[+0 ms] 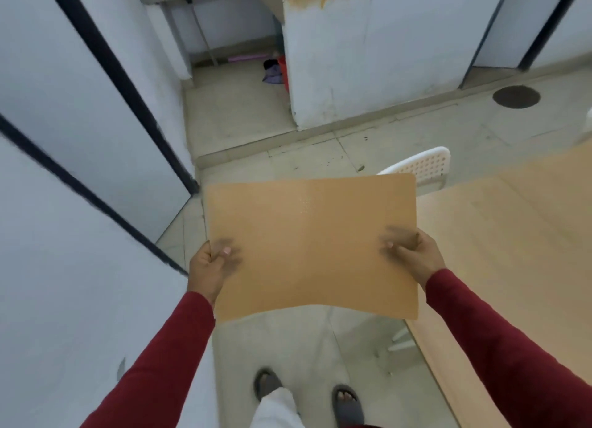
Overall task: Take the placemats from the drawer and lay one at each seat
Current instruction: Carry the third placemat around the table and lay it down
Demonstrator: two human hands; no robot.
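Note:
I hold a tan rectangular placemat [307,245] flat in front of me, above the tiled floor. My left hand [209,264] grips its left edge, thumb on top. My right hand [413,254] grips its right edge the same way. The mat sags slightly along its near edge. A light wooden table [512,251] lies to the right, and the mat's right edge overlaps the table's near corner in the view. Whether more than one mat is in my hands cannot be told. No drawer is in view.
A white perforated chair [429,165] stands at the table's far-left end, partly behind the mat. White cabinet panels [64,203] with dark seams run along the left. A white partition [368,59] stands ahead, with a round floor drain [516,97] at the right.

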